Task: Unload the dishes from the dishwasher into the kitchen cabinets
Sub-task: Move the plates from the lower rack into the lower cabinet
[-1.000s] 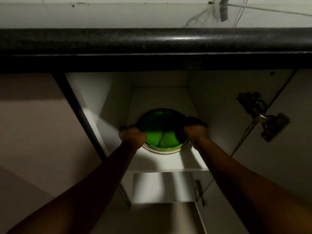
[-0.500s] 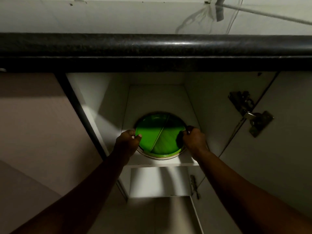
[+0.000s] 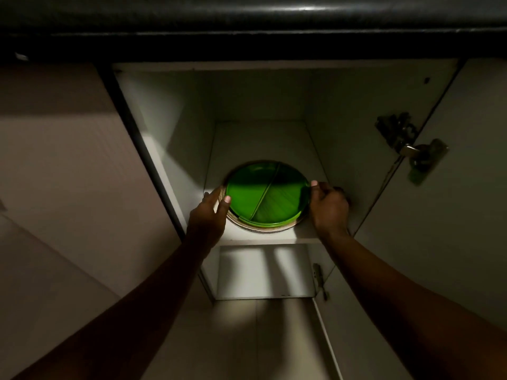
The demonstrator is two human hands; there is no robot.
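Fingers of left hand: loosely spread, thumb tip touching left rim of green divided plate, palm cupped beside it. Right hand: fingers curled, fingertip at plate's right rim; firm grip or light touch cannot be told. Plate: flat atop a stack of pale plates, near front edge of cabinet shelf. Both forearms reach up and forward, bare. Cabinet door open at right, hinge visible.
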